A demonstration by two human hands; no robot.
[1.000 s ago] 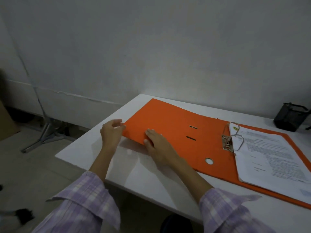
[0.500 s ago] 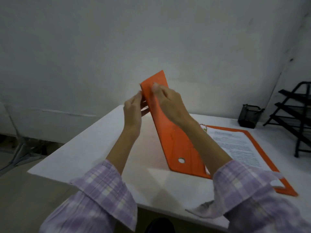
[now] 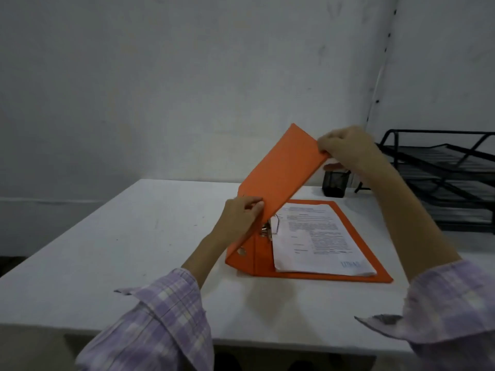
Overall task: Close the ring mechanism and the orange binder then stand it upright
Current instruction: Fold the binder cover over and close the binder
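The orange binder (image 3: 284,172) lies on the white table (image 3: 128,236) with its back cover flat and its front cover raised, leaning over to the right above the pages. A stack of printed paper (image 3: 316,236) rests inside on the back cover. The metal ring mechanism (image 3: 267,231) shows under the raised cover, near the spine. My right hand (image 3: 345,145) pinches the cover's top free edge. My left hand (image 3: 241,218) grips the cover's near edge, low down by the spine.
A black mesh pen cup (image 3: 334,183) stands behind the binder. A black wire letter tray rack (image 3: 442,178) fills the table's right side. A grey wall runs close behind. The table's front edge lies near my sleeves.
The front cover has swung from flat on the left, up through vertical, and now tilts right over the pages. Both hands moved with it. My view has shifted to the right.
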